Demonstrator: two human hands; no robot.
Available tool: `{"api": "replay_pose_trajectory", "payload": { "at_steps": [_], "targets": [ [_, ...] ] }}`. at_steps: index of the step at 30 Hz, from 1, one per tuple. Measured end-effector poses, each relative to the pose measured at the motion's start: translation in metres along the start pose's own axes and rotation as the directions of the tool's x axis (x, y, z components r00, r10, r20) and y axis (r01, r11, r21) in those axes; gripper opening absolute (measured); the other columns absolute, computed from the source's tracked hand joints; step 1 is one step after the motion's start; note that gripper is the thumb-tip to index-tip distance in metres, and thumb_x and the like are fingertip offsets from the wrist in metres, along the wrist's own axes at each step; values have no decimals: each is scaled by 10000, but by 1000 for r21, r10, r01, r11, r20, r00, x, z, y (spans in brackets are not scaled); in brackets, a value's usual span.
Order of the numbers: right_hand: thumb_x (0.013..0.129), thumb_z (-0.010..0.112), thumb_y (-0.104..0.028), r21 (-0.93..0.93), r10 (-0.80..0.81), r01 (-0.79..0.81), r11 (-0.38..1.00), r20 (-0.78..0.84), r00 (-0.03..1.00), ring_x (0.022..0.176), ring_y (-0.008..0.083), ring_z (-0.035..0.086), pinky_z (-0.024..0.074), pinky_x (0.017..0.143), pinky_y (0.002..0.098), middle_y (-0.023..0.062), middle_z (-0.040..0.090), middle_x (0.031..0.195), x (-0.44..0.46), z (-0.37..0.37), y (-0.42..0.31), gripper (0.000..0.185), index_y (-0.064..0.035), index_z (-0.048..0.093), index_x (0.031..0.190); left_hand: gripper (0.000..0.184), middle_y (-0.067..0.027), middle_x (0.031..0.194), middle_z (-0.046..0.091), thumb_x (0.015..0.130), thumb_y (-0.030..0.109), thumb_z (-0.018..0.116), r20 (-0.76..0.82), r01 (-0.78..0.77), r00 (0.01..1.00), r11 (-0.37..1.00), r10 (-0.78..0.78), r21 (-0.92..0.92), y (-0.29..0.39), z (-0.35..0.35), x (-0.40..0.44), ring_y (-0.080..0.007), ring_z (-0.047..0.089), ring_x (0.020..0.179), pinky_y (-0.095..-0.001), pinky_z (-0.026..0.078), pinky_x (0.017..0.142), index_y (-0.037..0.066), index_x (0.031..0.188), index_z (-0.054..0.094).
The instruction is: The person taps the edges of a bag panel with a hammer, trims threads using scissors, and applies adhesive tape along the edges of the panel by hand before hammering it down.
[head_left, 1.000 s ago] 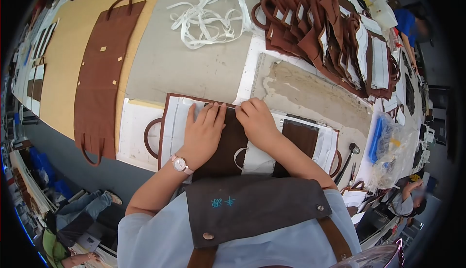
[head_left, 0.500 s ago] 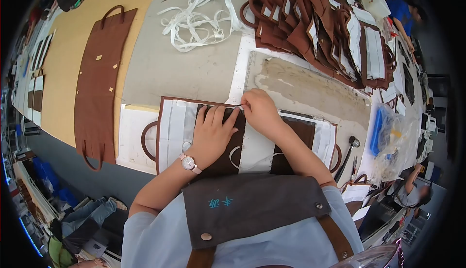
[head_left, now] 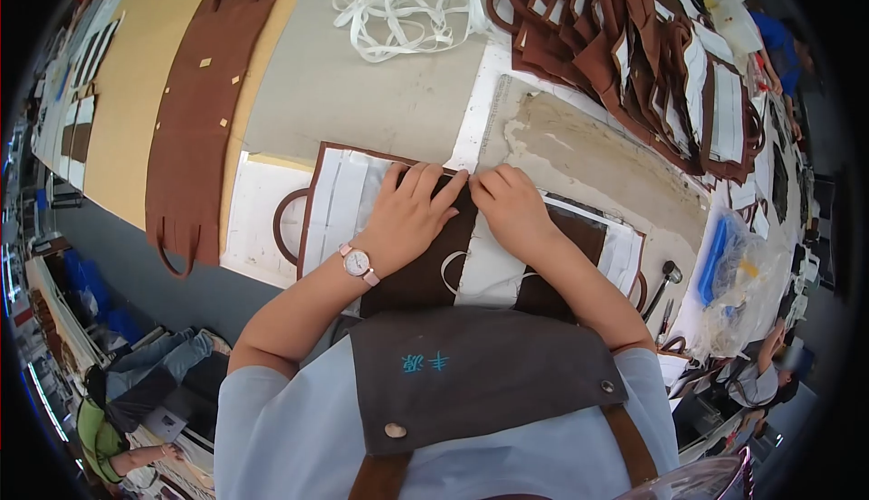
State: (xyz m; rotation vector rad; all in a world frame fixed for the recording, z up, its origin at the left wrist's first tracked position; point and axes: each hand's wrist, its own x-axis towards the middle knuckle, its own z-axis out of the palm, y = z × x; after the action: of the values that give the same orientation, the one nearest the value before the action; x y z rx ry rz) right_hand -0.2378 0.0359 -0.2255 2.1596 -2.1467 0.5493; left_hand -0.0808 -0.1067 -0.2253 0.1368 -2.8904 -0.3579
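A brown bag panel (head_left: pixel 416 269) with white and dark lining pieces and a handle at each end lies across the table in front of me. Spread over its left half, near the far edge, is my left hand (head_left: pixel 412 210), with the fingers apart and resting on the panel. My right hand (head_left: pixel 511 210) is beside it at the same edge, fingers bent and pressed together; whatever they pinch is too small to make out. The fingertips of both hands nearly meet at the middle of that edge.
Another long brown panel (head_left: pixel 199 106) lies at the left. Tangled white tape (head_left: pixel 412 11) is at the far middle, and a pile of brown handled pieces (head_left: pixel 625 66) at the far right. A hammer (head_left: pixel 668 274) and plastic bags (head_left: pixel 733 274) lie right. Other people are at the edges.
Half a second ago my right hand was raised in a pinch above the far edge; now it is lower against it. My left fingers have shifted along the edge towards it.
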Motion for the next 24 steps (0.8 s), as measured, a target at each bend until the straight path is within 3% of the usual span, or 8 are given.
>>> {"api": "replay_pose_trajectory", "payload": {
  "at_steps": [7, 10, 13, 16, 20, 22, 24],
  "targets": [
    [792, 600, -55, 103, 129, -125, 987, -34, 991, 949, 255, 530, 443, 850, 372, 78, 566, 966, -4, 7, -3, 310, -19, 678, 1090, 499, -98, 1185, 515, 834, 250, 720, -18, -21, 1000, 999, 22, 38, -2, 5, 1, -252, 492, 1145, -441, 365, 1003, 65, 1275, 576],
    [790, 600, -47, 52, 148, -146, 988, -51, 988, 956, 266, 527, 434, 855, 383, 80, 565, 965, -6, 9, -8, 323, -36, 675, 1104, 501, -106, 1204, 521, 817, 264, 736, -40, -13, 999, 997, 16, 75, 0, 7, 0, -255, 501, 1147, -437, 377, 987, 39, 1238, 583],
    [785, 605, -54, 183, 269, -240, 953, -151, 951, 960, 269, 523, 431, 847, 385, 78, 561, 971, -12, 18, -7, 311, -34, 667, 1089, 538, -114, 1232, 522, 808, 283, 745, -36, 125, 992, 986, -122, 106, 3, 4, -4, -260, 498, 1161, -454, 377, 983, 34, 1255, 578],
    [779, 609, -51, 323, 348, -275, 906, -197, 917, 965, 264, 523, 425, 842, 383, 76, 563, 980, -18, 23, -5, 300, -36, 661, 1074, 572, -119, 1248, 519, 801, 296, 750, -49, 149, 989, 968, -142, 200, -1, -3, -9, -263, 494, 1178, -477, 369, 985, 32, 1276, 571],
    [776, 615, -45, 37, 163, -159, 987, -118, 980, 963, 262, 526, 419, 841, 387, 76, 572, 973, -16, 13, -7, 273, -40, 660, 1045, 529, -103, 1260, 521, 833, 231, 714, 13, 128, 991, 985, -131, 118, 11, -5, -3, -250, 482, 1234, -515, 325, 1069, 31, 1299, 564],
    [774, 617, -47, -26, 92, -94, 995, -79, 993, 963, 263, 525, 418, 843, 388, 74, 574, 964, -15, 7, -9, 271, -32, 660, 1041, 508, -98, 1290, 523, 841, 192, 690, 13, 21, 1000, 999, -21, 45, 20, 7, -1, -244, 475, 1261, -541, 285, 1121, 29, 1305, 561],
    [772, 616, -60, 85, 155, -143, 986, -161, 975, 959, 261, 522, 415, 846, 388, 69, 571, 969, -17, 14, -4, 288, -30, 663, 1055, 508, -96, 1271, 557, 838, 182, 684, -17, 15, 1000, 999, -14, 42, 23, 14, 2, -237, 506, 1238, -551, 276, 1136, 25, 1306, 563]
  ]
}}
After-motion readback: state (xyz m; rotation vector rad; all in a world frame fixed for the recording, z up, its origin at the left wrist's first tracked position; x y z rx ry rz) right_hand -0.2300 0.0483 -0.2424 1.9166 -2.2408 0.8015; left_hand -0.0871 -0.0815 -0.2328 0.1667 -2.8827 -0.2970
